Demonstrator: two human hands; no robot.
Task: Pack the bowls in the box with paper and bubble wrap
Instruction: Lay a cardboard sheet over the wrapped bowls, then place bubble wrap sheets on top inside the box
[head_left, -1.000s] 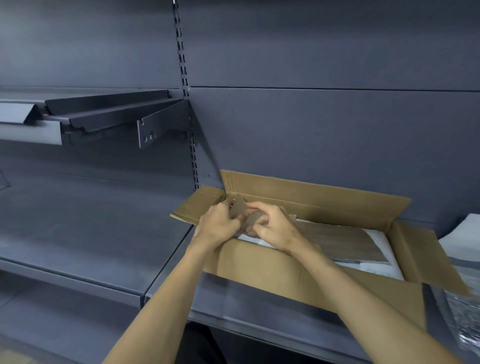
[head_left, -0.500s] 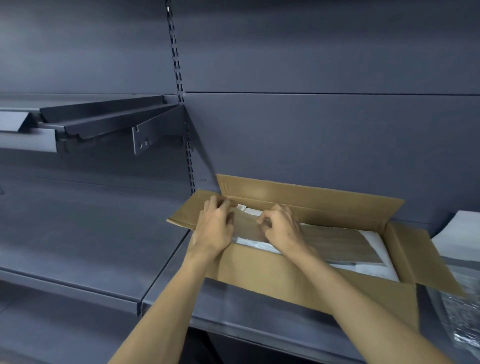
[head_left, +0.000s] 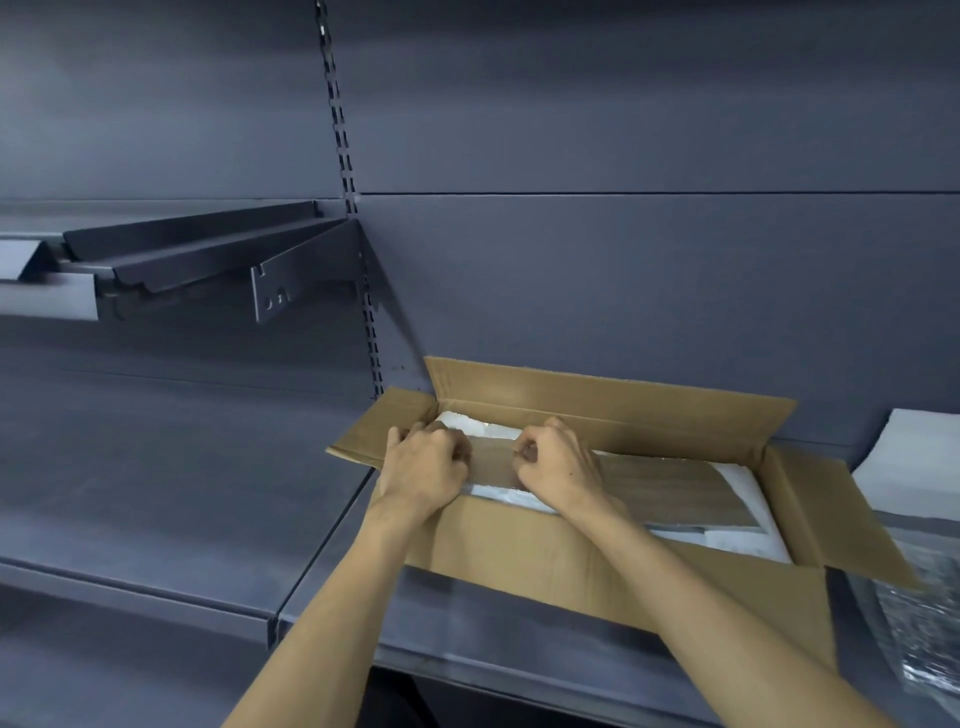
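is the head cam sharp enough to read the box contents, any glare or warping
Head view: dim, even light, soft focus; box contents show only as brown sheet over white wrap; bubble wrap at right edge glints and smears; wide-angle bends shelf edges.

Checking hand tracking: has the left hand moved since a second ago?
Yes. The left hand shifted left, away from the right hand, toward the box's left flap.
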